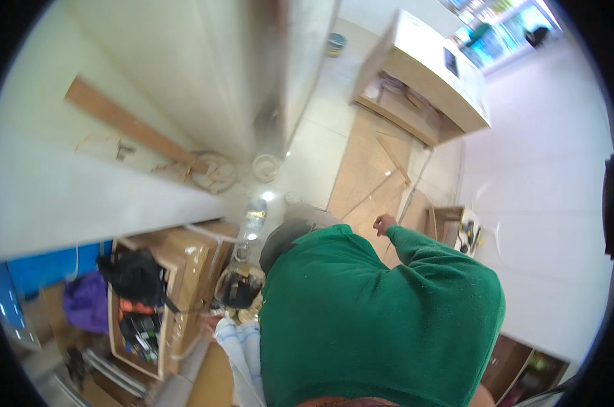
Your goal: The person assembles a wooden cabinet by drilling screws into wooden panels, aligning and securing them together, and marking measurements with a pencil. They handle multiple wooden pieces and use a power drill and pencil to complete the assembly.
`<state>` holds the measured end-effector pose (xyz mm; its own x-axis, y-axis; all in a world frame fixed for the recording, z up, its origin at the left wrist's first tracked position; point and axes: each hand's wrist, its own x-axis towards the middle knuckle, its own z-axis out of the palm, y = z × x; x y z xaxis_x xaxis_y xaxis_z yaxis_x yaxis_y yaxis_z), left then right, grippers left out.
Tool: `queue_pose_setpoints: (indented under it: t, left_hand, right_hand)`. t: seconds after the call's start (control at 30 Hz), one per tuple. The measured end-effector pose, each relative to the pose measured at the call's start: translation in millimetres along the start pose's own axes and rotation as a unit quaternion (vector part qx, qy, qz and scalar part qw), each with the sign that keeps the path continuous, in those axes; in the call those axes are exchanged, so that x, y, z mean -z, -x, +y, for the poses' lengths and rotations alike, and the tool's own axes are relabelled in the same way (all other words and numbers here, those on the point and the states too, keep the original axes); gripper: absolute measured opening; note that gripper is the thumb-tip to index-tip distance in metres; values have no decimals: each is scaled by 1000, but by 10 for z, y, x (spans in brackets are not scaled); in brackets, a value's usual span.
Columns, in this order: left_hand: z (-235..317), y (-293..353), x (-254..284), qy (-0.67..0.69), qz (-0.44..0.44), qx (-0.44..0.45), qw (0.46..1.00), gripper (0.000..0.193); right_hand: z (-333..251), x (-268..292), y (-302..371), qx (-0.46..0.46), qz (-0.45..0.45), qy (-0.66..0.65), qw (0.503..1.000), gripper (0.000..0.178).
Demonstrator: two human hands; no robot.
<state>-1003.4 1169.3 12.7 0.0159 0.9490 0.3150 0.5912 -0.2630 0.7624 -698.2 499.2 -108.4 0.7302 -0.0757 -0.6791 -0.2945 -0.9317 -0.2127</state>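
Note:
A person in a green sweater [381, 319] and a grey cap [280, 244] bends forward in front of me, back toward me, filling the lower middle. That person's hand [385, 224] is held out to the right with its fingers curled. At the lower left, what looks like my left hand [212, 321] shows at the end of a white cloth with blue stripes [241, 353], perhaps a sleeve. It is beside a cardboard box [192, 271], and its fingers are too small and blurred to read. My right hand is out of view.
An open wooden crate [113, 339] holds tools, with a black bag [134, 277] on its edge. A plastic bottle [255, 214] stands on the floor. Brown boards [368, 176] lie ahead, before a white-topped counter [429, 61]. A pale panel edge [130, 210] juts in from the left.

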Motion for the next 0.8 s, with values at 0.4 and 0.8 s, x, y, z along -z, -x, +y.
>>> queue_pose_setpoints:
  t: [0.4,0.8]
  left_hand:
    - [-115,1861,-1621,-15,-650,327,686,42]
    - [2381,2494,-4334,82,-638,92,760,31]
  right_hand:
    - [502,-906,-260,-255,-14,-569,781,38]
    - [843,1593,-2285,-126,81,-589,794,26]
